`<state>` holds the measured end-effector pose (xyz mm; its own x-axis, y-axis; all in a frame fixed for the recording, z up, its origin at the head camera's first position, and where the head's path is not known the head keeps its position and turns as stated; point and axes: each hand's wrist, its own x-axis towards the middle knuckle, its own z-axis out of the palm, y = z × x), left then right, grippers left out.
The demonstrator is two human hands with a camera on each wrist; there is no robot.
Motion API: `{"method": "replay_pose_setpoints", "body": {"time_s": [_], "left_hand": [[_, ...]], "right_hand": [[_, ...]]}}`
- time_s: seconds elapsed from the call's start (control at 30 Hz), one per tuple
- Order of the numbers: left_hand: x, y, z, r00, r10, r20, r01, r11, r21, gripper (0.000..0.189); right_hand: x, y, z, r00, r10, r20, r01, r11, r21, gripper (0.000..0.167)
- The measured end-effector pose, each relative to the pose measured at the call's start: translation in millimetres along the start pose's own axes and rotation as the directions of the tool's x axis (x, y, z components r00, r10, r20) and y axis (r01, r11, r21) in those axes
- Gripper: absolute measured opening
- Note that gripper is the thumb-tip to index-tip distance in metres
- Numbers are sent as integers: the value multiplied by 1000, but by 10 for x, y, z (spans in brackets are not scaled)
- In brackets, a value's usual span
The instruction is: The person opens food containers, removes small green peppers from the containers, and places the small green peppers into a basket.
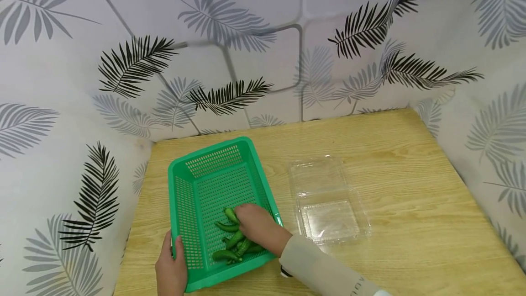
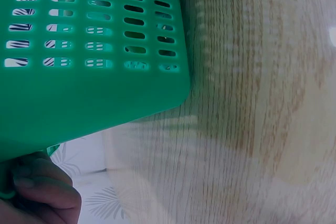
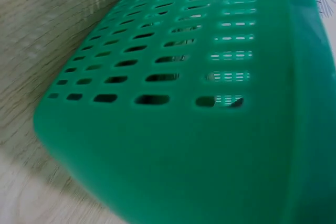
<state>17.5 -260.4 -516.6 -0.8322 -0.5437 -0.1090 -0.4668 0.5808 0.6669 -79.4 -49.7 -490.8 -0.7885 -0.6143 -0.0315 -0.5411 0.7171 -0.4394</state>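
Note:
A green plastic basket (image 1: 223, 172) with slotted walls stands on the wooden table. My left hand (image 1: 171, 268) grips its left rim, thumb inside and fingers outside; the left wrist view shows the curled fingers (image 2: 50, 184) under the rim. Several green chili peppers (image 1: 235, 240) lie in the basket's near right part. My right hand (image 1: 260, 226) reaches over the right rim among them and holds one green chili pepper (image 1: 231, 215), which sticks out beside the fingers. The right fingertips are hidden. In the right wrist view only the basket's outer wall (image 3: 184, 150) fills the picture.
Right of the basket, a clear plastic clamshell box (image 1: 330, 202) lies opened flat on the wooden table (image 1: 415, 186). Leaf-patterned sheeting (image 1: 263, 63) surrounds the table at the back and sides.

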Motion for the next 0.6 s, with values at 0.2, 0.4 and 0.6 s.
{"method": "replay_pose_setpoints", "body": {"time_s": [0.2,0.4,0.6], "left_hand": [[6,-12,4,1000,-4,3,4,1000,6,59],[14,-23,12,1000,-2,-2,2,1000,5,58],[14,-21,10,1000,-2,-1,2,1000,5,58]], "right_hand": [[61,-39,58,999,20,42,-18,999,-48,12],[95,-52,101,998,25,57,-20,995,-94,13],[97,-57,90,998,31,63,-25,995,-100,13]]}}
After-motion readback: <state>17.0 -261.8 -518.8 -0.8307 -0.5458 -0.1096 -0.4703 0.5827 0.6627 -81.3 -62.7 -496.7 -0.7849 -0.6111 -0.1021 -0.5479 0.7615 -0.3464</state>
